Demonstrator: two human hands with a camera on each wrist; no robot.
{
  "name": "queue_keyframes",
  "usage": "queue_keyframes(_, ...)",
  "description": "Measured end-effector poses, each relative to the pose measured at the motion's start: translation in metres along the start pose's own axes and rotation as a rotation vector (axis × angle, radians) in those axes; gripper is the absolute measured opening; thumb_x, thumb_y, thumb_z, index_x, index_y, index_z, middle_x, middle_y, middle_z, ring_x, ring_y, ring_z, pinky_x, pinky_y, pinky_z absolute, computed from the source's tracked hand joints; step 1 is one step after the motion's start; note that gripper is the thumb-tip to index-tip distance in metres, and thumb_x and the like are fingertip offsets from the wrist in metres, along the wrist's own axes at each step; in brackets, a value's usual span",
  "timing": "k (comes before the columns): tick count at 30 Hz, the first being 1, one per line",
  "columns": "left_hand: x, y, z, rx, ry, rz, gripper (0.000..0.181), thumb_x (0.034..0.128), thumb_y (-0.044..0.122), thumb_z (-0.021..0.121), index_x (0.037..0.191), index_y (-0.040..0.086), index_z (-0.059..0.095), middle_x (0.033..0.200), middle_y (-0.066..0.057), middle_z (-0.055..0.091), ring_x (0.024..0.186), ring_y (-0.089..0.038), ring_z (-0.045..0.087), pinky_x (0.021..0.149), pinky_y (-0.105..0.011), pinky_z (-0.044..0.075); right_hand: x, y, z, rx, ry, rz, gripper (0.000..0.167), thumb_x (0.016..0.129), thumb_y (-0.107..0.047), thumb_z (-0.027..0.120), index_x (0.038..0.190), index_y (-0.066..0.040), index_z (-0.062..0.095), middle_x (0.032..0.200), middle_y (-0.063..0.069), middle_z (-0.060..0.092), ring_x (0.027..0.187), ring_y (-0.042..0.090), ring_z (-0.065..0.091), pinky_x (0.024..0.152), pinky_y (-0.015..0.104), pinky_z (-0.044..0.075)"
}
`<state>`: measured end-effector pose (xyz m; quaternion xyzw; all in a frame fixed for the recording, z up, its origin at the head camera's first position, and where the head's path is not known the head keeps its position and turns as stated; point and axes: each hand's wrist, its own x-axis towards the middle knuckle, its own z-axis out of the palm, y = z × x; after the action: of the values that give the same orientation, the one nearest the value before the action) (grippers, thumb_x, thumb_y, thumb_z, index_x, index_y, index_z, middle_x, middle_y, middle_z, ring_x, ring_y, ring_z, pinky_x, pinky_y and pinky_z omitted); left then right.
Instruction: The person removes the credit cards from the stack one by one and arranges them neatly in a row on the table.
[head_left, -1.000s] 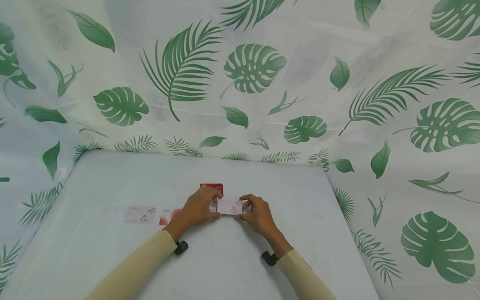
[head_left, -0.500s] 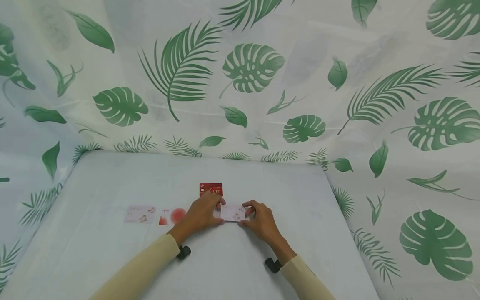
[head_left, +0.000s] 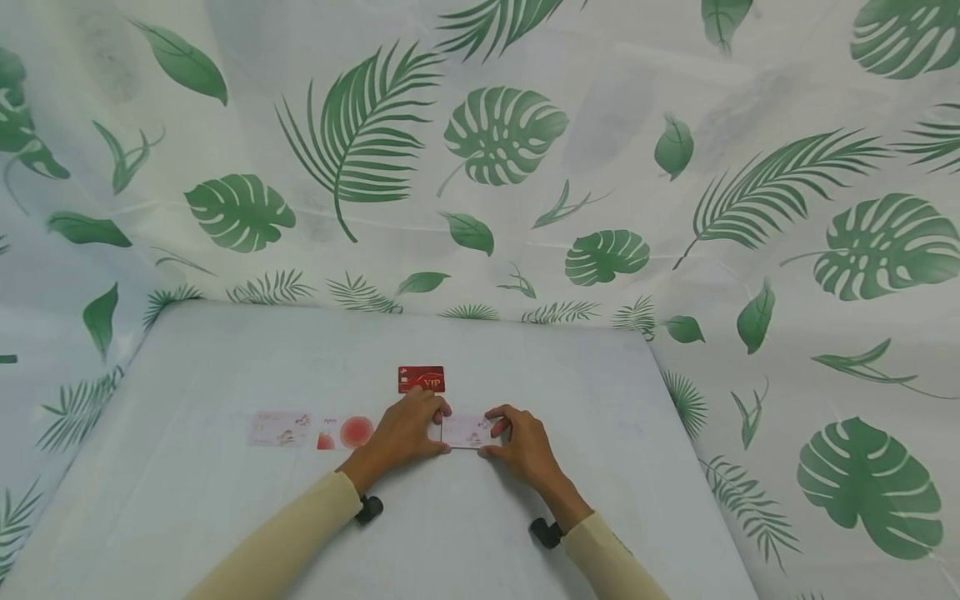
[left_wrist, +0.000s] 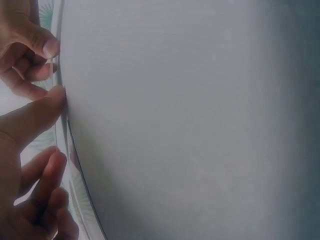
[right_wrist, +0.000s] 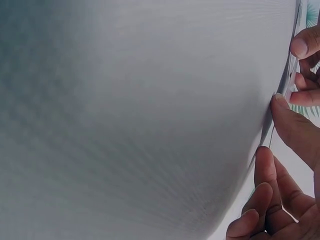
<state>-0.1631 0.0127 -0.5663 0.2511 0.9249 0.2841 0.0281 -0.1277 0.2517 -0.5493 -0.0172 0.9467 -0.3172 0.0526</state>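
A pale pink card (head_left: 467, 431) with a small floral print lies between my two hands, low at the white tabletop. By its left end my left hand (head_left: 403, 432) holds it, thumb at the near corner and fingertips at the far one. The right hand (head_left: 525, 443) pinches the opposite end in the same way. Just beyond the left hand lies a red card (head_left: 422, 379) marked VIP, its lower edge partly covered by the fingers. In the left wrist view the left thumb (left_wrist: 42, 114) shows at table level; the card is barely visible edge-on.
Left of the hands, a card with a red circle (head_left: 356, 432) lies flat, and beside it another pale pink card (head_left: 280, 428). The white table (head_left: 480, 533) ends at a leaf-printed curtain (head_left: 510, 217) behind and at the sides.
Both hands have drawn the pink card slightly nearer and to the right. The red VIP card and the red-circle card now show more fully from behind the left hand.
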Motion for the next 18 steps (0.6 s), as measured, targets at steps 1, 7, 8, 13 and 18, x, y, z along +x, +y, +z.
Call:
queue_keyframes(1, -0.0002, 0.0003, -0.0005, 0.0, -0.002, -0.001, 0.053, 0.0739, 0.039, 0.098, 0.116, 0.019, 0.073, 0.094, 0.008, 0.063, 0.092, -0.009, 0.049, 0.079, -0.026, 0.051, 0.0003, -0.0002, -0.0001, 0.0, -0.001, 0.003, 0.051, 0.077, -0.015, 0.096, 0.123, -0.016, 0.074, 0.09, -0.004, 0.068, 0.079, 0.014, 0.05, 0.07, 0.027, 0.04)
queue_keyframes(7, -0.0006, 0.0016, -0.0025, 0.019, -0.029, -0.013, 0.053, 0.0743, 0.04, 0.097, 0.117, 0.018, 0.075, 0.096, 0.005, 0.064, 0.093, -0.01, 0.049, 0.079, -0.027, 0.051, 0.0023, -0.0007, -0.0006, -0.009, -0.012, 0.007, 0.052, 0.075, -0.015, 0.097, 0.121, -0.015, 0.076, 0.089, -0.005, 0.069, 0.08, 0.015, 0.05, 0.072, 0.028, 0.04)
queue_keyframes(8, -0.0005, 0.0016, -0.0023, 0.026, -0.032, -0.014, 0.053, 0.0744, 0.04, 0.097, 0.117, 0.018, 0.075, 0.096, 0.005, 0.064, 0.093, -0.011, 0.049, 0.079, -0.027, 0.051, 0.0027, -0.0006, -0.0006, -0.011, -0.013, 0.006, 0.052, 0.074, -0.015, 0.098, 0.121, -0.015, 0.076, 0.089, -0.005, 0.069, 0.08, 0.015, 0.05, 0.072, 0.028, 0.04)
queue_keyframes(13, -0.0004, 0.0005, -0.0014, 0.03, -0.031, -0.009, 0.056, 0.0739, 0.043, 0.097, 0.119, 0.018, 0.076, 0.098, 0.005, 0.065, 0.093, -0.01, 0.049, 0.08, -0.026, 0.051, 0.0037, 0.0, -0.0009, -0.019, -0.014, -0.001, 0.054, 0.072, -0.017, 0.099, 0.121, -0.014, 0.076, 0.088, -0.005, 0.07, 0.08, 0.015, 0.05, 0.072, 0.028, 0.04)
queue_keyframes(18, -0.0003, -0.0002, -0.0035, 0.044, -0.017, 0.013, 0.059, 0.0736, 0.046, 0.097, 0.121, 0.018, 0.075, 0.1, 0.004, 0.066, 0.094, -0.012, 0.05, 0.079, -0.028, 0.052, 0.0065, -0.0004, -0.0005, -0.016, 0.007, -0.012, 0.054, 0.072, -0.02, 0.1, 0.12, -0.015, 0.076, 0.088, -0.005, 0.071, 0.08, 0.014, 0.05, 0.073, 0.028, 0.04)
